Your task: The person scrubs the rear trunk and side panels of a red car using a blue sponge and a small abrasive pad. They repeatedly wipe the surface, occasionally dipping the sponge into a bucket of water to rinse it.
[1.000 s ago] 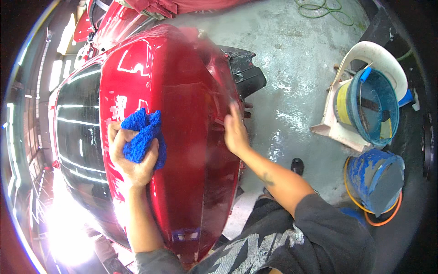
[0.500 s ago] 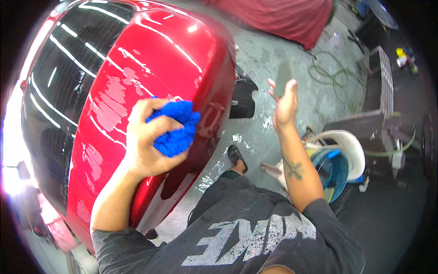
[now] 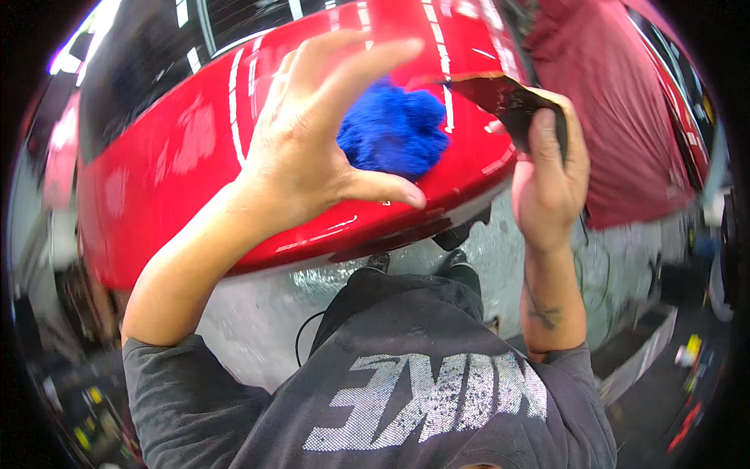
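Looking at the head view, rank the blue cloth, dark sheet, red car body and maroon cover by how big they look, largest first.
1. Red car body
2. Maroon cover
3. Blue cloth
4. Dark sheet
Visible parts only.

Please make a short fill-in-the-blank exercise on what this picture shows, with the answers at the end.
1. The fluffy cloth is coloured ____.
2. The gripping hand, with the thin dark sheet, is the person's ____ one.
3. The spread-fingered hand, nearest to the cloth, is the person's ____ one.
4. The glossy car panel is painted ____.

Missing words: blue; right; left; red.
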Demonstrator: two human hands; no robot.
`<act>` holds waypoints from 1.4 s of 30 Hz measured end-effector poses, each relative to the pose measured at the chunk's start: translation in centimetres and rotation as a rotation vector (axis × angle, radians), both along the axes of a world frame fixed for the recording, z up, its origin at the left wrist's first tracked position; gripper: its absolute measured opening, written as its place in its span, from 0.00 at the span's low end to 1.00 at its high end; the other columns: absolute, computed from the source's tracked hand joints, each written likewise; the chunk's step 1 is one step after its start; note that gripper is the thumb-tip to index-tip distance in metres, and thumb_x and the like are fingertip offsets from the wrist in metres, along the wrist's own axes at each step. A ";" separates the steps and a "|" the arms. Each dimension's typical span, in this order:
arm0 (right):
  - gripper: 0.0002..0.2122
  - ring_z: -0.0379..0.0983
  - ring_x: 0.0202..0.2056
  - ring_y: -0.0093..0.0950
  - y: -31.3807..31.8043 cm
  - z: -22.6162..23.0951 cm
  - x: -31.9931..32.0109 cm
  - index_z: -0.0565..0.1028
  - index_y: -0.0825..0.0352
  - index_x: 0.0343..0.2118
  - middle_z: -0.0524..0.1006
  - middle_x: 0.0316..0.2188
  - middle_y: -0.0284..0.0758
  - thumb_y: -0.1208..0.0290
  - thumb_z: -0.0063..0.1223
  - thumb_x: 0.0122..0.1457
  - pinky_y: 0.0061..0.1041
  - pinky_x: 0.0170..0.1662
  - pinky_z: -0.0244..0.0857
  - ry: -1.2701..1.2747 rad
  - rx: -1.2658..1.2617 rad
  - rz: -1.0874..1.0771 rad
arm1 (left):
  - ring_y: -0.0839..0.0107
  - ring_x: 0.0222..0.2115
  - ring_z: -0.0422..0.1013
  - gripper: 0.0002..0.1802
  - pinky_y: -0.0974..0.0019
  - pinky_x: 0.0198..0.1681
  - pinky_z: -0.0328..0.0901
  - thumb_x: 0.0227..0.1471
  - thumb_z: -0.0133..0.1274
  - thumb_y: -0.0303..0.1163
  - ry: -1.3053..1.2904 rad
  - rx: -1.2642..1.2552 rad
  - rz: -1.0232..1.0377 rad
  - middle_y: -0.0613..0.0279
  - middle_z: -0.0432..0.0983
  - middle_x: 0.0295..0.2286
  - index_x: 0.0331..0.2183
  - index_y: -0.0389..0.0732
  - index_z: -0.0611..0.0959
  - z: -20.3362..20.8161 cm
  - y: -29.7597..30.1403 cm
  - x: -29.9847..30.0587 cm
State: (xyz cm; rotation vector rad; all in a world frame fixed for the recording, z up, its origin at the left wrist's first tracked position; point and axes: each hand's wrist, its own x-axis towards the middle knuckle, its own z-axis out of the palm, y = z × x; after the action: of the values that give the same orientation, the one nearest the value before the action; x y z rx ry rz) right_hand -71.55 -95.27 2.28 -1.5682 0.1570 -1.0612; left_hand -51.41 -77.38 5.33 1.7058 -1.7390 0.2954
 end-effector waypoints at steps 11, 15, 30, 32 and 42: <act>0.21 0.77 0.58 0.25 -5.6 4.0 2.0 0.75 0.70 0.66 0.82 0.59 0.40 0.70 0.59 0.74 0.27 0.61 0.70 0.102 -0.682 0.754 | 0.73 0.40 0.82 0.10 0.68 0.43 0.76 0.67 0.65 0.25 0.768 -0.883 0.739 0.60 0.88 0.42 0.47 0.33 0.86 -4.4 5.1 -20.4; 0.24 0.76 0.64 0.33 -5.7 6.8 4.1 0.75 0.67 0.68 0.79 0.64 0.43 0.65 0.62 0.72 0.35 0.70 0.65 -0.061 -0.875 0.755 | 0.77 0.36 0.80 0.09 0.70 0.41 0.75 0.63 0.68 0.26 0.788 -1.096 1.287 0.63 0.87 0.39 0.43 0.37 0.85 -10.1 10.1 -30.2; 0.36 0.74 0.64 0.49 -1.4 1.5 9.0 0.83 0.69 0.49 0.74 0.66 0.50 0.38 0.77 0.51 0.44 0.67 0.67 0.000 -1.493 0.957 | 0.54 0.54 0.77 0.25 0.55 0.60 0.68 0.73 0.46 0.29 0.949 -0.982 1.648 0.40 0.80 0.52 0.68 0.40 0.70 -36.6 1.2 -32.2; 0.27 0.79 0.55 0.43 -0.6 0.0 8.3 0.81 0.71 0.40 0.81 0.54 0.46 0.49 0.79 0.55 0.39 0.59 0.71 -0.064 -1.485 0.857 | 0.45 0.66 0.70 0.25 0.53 0.71 0.62 0.71 0.45 0.25 0.956 -1.021 1.557 0.38 0.74 0.63 0.66 0.36 0.75 -35.7 -1.4 -31.0; 0.13 0.79 0.34 0.44 7.7 -0.3 9.5 0.82 0.69 0.31 0.80 0.30 0.45 0.63 0.68 0.62 0.39 0.45 0.72 -0.259 -1.507 0.906 | 0.42 0.72 0.61 0.33 0.49 0.76 0.54 0.78 0.41 0.46 0.785 -0.995 1.534 0.36 0.66 0.69 0.70 0.30 0.69 -31.4 -9.0 -26.9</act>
State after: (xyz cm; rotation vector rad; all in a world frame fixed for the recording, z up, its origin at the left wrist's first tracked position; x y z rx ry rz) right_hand -62.06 -87.62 1.98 -2.2932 -1.7269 -0.5179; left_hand -78.35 -86.41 -26.03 1.5820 0.5064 0.7931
